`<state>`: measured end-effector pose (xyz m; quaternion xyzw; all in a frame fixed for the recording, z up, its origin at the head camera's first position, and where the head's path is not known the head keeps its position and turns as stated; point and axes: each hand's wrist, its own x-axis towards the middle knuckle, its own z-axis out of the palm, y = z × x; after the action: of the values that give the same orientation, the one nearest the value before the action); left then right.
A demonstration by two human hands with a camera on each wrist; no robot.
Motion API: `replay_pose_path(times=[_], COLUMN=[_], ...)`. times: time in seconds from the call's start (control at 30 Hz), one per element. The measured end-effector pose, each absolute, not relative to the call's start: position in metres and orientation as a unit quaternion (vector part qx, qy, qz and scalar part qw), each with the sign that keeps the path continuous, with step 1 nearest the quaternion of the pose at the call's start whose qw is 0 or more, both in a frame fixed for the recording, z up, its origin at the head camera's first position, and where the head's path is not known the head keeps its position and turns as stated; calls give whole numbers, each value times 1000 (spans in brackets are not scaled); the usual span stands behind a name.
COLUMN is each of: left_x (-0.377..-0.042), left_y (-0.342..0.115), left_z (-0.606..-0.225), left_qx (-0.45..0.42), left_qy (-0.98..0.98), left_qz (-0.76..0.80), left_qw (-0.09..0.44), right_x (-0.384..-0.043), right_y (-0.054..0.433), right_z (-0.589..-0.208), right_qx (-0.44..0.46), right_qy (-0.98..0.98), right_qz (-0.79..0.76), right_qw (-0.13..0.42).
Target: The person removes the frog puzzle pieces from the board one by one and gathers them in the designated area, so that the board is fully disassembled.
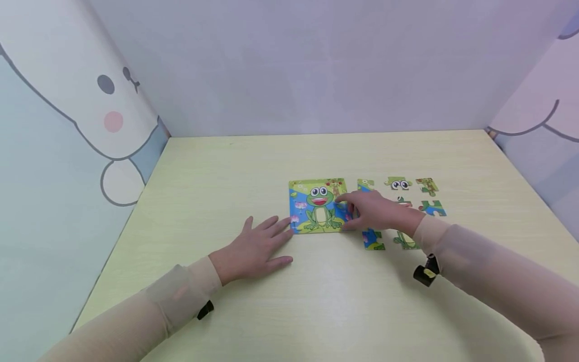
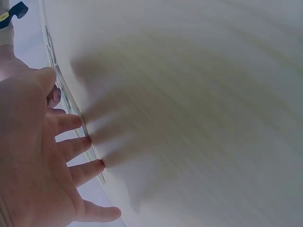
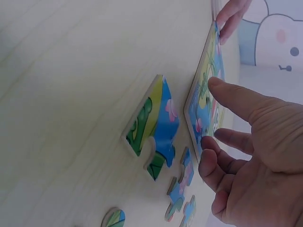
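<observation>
A square frog picture board [image 1: 320, 213] lies face up on the table, with no seams that I can make out. My left hand [image 1: 255, 249] rests beside it, fingers spread, fingertips touching its left edge. At the right edge is my right hand [image 1: 373, 208], its index finger over the picture and its thumb by the lower right corner. In the right wrist view, the other fingers of the right hand [image 3: 258, 156] bend loosely beside the board [image 3: 208, 80]. Loose frog puzzle pieces lie to the right, including a corner piece [image 3: 158, 123]. Some are partly hidden under the right hand and forearm.
The pale wooden table [image 1: 217, 171] is bordered by a plain back wall [image 1: 289, 70] and side panels with cartoon drawings. Among the loose pieces are one with eyes [image 1: 399, 184], an upper right corner [image 1: 427, 186] and a lower left one [image 1: 373, 241].
</observation>
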<state>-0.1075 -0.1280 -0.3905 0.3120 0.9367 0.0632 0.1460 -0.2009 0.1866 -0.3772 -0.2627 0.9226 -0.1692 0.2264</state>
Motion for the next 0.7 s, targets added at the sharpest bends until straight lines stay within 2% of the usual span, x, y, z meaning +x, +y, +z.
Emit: replay_pose_path(times=[0.3,0.7], left_x=[-107,-107], left_y=[-128,-127], left_z=[-390,-389], left_qx=[310,311], left_qy=[937,936], left_qz=[64,66], left_qw=[150,152], right_x=[-198,-198], right_y=[179,177], right_z=[-380,-378], right_qx=[-238,-233], right_qy=[939,934], right_qz=[-127,-146], right_qw=[212,229])
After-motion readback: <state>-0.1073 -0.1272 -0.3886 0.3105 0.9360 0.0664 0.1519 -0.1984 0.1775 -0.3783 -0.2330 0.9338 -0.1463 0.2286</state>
